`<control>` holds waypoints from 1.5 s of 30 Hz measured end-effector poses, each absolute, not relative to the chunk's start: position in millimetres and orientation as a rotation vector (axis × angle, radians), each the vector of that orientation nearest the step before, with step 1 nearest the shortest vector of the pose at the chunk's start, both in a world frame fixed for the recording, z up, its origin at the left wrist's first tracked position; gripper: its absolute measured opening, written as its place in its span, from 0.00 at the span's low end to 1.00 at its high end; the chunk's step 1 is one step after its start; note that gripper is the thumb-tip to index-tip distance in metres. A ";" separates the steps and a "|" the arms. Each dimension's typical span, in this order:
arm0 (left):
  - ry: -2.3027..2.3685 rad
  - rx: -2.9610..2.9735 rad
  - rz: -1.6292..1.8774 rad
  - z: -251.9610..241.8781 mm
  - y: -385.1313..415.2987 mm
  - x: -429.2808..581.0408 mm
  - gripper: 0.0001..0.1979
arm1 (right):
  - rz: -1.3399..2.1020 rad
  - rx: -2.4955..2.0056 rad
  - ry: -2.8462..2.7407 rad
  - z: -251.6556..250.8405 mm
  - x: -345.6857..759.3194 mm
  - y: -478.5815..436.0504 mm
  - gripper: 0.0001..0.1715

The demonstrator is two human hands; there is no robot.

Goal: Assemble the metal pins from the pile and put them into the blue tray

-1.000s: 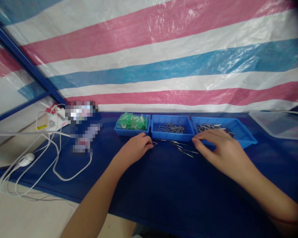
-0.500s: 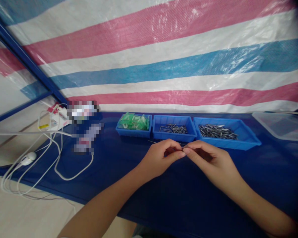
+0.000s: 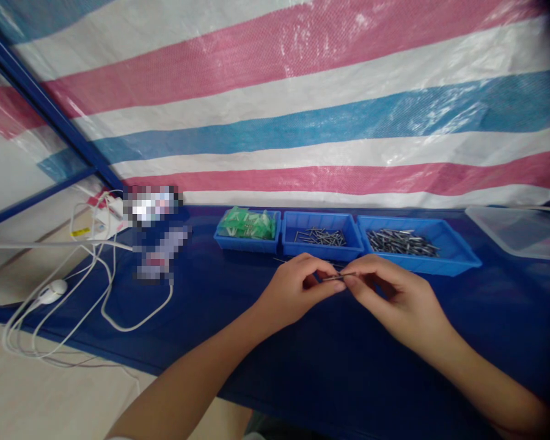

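Note:
My left hand and my right hand meet fingertip to fingertip over the table, both pinched closed. Between them lies a thin metal rod, nearly level, with fingers of both hands on it. Its exact kind is too small to make out. Just beyond the hands stand three blue bins. The middle bin holds slim metal pieces, some of them bent at one end. In the right bin is a pile of short dark metal pieces. Another thin rod lies behind my left hand, partly hidden.
The left bin carries green-and-clear small packets. A clear plastic lid or tray rests at the far right. White cables and a power strip spread over the left side. A striped sheet hangs behind the dark blue table.
The thin rod now shows between my fingertips, where it was mostly hidden before. My right hand has shifted slightly right; the bins stay put.

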State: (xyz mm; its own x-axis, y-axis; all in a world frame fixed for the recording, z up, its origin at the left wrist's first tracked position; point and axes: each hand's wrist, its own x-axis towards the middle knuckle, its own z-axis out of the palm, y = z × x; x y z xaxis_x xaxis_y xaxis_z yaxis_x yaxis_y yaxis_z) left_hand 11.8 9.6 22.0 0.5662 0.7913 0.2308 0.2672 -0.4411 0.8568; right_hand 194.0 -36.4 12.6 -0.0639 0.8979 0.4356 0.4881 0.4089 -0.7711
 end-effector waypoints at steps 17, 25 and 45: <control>0.766 2.603 0.608 3.0 7.1 19.0 0.11 | -0.310 -1.912 -1.672 9.5 288.5 7.4 0.18; 0.974 2.836 0.486 -7.6 15.4 25.9 0.15 | -0.213 -1.817 -1.697 16.8 275.9 3.7 0.18; 0.868 2.980 0.236 -3.4 31.1 26.7 0.12 | -0.052 -1.381 -1.998 18.9 229.4 -15.7 0.10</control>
State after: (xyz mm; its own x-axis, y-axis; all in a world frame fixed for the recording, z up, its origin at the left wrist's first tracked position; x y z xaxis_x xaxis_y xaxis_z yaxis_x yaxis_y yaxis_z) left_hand 26.7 31.1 -3.4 0.8331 0.5358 0.1372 0.5315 -0.8442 0.0696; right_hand 229.4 -15.7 18.9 -0.1893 0.8072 0.5591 0.8354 0.4317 -0.3403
